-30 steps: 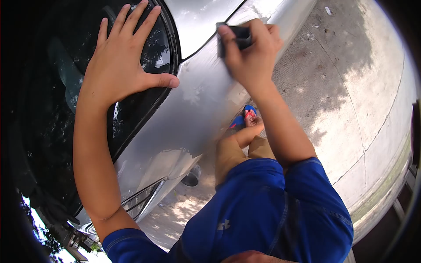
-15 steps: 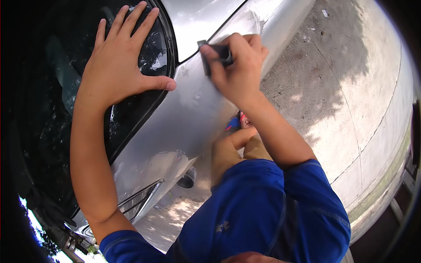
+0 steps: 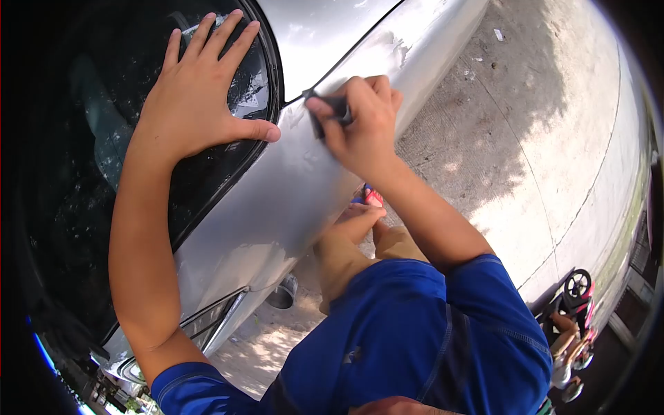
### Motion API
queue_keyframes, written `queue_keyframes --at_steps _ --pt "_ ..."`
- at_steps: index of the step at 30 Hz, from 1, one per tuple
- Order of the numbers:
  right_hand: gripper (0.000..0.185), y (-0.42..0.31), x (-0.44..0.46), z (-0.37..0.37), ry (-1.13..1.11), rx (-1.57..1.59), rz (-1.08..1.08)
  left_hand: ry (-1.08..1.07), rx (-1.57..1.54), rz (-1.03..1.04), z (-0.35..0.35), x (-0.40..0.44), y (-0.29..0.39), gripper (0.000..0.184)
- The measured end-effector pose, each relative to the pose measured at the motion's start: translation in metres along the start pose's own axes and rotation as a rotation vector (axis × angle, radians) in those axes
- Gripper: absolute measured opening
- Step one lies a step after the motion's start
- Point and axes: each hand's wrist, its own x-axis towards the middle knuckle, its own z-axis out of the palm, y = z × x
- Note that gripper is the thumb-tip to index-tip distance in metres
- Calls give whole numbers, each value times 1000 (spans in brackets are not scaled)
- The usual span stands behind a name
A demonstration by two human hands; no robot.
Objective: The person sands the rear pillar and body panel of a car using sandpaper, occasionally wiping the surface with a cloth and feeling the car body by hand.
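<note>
My left hand [image 3: 197, 97] lies flat with fingers spread on the dark rear window [image 3: 90, 221] of a silver car, its thumb reaching over the window's black trim. Pinched between the thumb and fingers of my right hand [image 3: 366, 124] is a dark grey block-like pad [image 3: 319, 119]. The pad is against the silver body panel [image 3: 242, 183], beside the panel seam near the window's corner. Part of the pad is hidden by my fingers. Below it the panel has a dull, cloudy grey look, while the metal farther up shines.
Concrete ground [image 3: 463, 131] with patchy shade lies right of the car. A dark bucket [image 3: 282, 294] stands on the ground near the car's lower side. At the far right are people with a motorcycle [image 3: 576, 285]. My sandalled foot [image 3: 373, 198] shows below the panel.
My right hand with the pad has moved down and left along the panel. The left hand stays on the glass. The view has shifted a little, bringing the motorcycle and people into sight.
</note>
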Motion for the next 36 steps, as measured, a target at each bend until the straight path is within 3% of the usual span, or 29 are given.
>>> queue_keyframes --at_steps 2,4,6,8,9,12,15,16,20,21,23,29,32,35,36 --pt "36 8 -8 -17 -51 -22 -7 -28 -27 34 -2 -8 8 134" --pt "40 54 30 -40 -150 250 341 -37 -49 79 -11 -11 15 123" --pt "40 91 24 -66 -39 257 373 -111 -52 61 -13 -24 53 101" --pt "39 105 -18 -106 -106 315 559 -59 -85 10 5 -44 101 107" --pt "37 122 -52 -120 -127 320 553 -31 -152 -43 13 -47 121 112" --pt "30 140 -166 -167 -263 455 887 65 -77 -282 27 -21 164 122" --pt "43 138 -256 -208 -316 627 1408 231 -211 -291 41 71 199 119" --pt "37 128 -269 -218 -316 729 1498 279 -205 -292 42 109 205 118" --pt "47 111 -264 -238 -441 963 1414 281 -136 -313 27 235 225 103" --pt "59 113 -253 -241 -430 1020 1403 304 -118 -265 28 235 220 100" --pt "65 117 -231 -249 -355 1102 1347 332 -88 -163 38 224 222 95" --pt "87 130 -167 -265 -396 1348 1211 252 -104 -135 45 33 199 95" --pt "68 136 -147 -262 -442 1580 1104 89 24 -144 39 -90 191 96" --pt "58 132 -115 -242 -391 1360 996 60 254 -217 59 -217 181 93" --pt "58 130 -99 -231 -394 1241 848 81 272 -301 57 -255 175 93"
